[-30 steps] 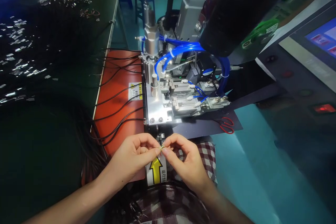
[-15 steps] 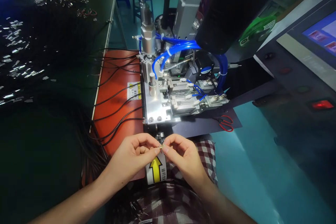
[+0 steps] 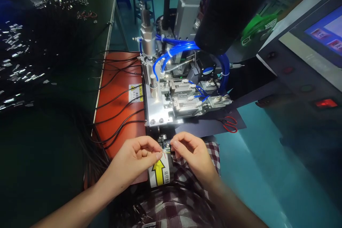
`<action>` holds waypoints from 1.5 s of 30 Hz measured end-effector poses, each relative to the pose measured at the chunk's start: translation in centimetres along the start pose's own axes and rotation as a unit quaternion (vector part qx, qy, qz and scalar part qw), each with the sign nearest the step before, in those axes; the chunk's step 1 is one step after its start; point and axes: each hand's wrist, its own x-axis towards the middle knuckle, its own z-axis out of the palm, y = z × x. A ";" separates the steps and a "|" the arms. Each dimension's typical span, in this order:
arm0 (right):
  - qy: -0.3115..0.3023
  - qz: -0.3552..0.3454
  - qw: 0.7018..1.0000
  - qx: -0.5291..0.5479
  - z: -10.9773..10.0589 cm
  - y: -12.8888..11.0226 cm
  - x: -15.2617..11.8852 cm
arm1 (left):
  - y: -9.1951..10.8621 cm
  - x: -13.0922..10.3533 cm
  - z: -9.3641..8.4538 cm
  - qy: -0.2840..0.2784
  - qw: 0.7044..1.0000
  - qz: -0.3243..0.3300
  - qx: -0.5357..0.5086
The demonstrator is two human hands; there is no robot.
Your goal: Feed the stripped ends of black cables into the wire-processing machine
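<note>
Thin coloured wires stick out from the pinched thumb and forefinger of my left hand, above a white label with a yellow arrow. Just to the right, my right hand has its thumb and forefinger closed together; whatever is between them is too small to make out. A narrow gap separates the two hands. Directly beyond them is the small black and metal fixture at the front of the machine.
A metal machine with blue air tubes stands ahead. Black cables cross an orange surface on the left. Red-handled scissors lie at the right. A control panel is at the far right.
My right hand has moved slightly right, away from my left hand, and the fingertips have parted. Thin wires now show at my left fingertips. The view has shifted a little.
</note>
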 end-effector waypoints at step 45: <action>0.010 -0.168 0.931 -0.324 0.5 -0.4 -1.7 | -1.6 -0.7 0.3 0.056 0.878 0.271 0.391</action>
